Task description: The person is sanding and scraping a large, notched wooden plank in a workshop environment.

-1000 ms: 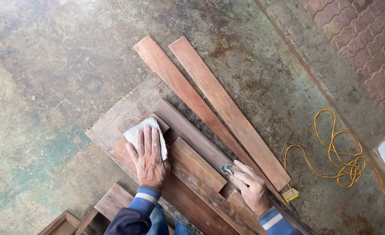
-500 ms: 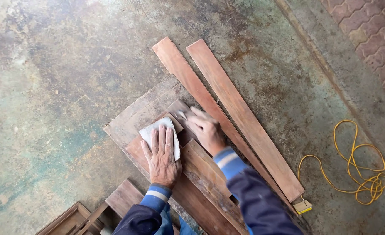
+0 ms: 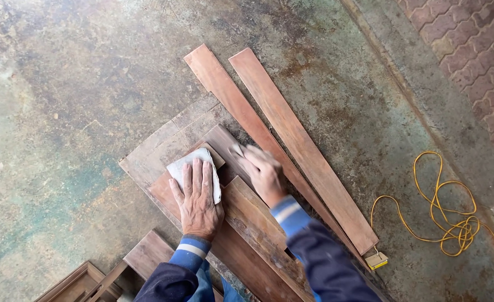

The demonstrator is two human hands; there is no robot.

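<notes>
My left hand (image 3: 196,198) lies flat, fingers stretched, on a white cloth (image 3: 175,166) that rests on a short reddish plank (image 3: 250,211) in a stack of boards. My right hand (image 3: 265,173) is closed around a small pale grey piece (image 3: 236,150), blurred, and presses it onto the dark brown plank (image 3: 220,137) just right of the cloth. Both sleeves are dark blue with a striped cuff. What kind of thing the small piece is cannot be made out.
Two long reddish boards (image 3: 291,134) lie side by side, slanting from upper left to lower right on the stained concrete floor (image 3: 62,112). A small yellow block (image 3: 376,260) and a coiled yellow cord (image 3: 442,223) lie at right. Wooden frame pieces (image 3: 79,282) are at bottom left. Brick paving (image 3: 470,45) is at top right.
My right hand went from the near end of the dark plank up to its far end beside the cloth, and has since shifted slightly. The left hand stayed on the cloth.
</notes>
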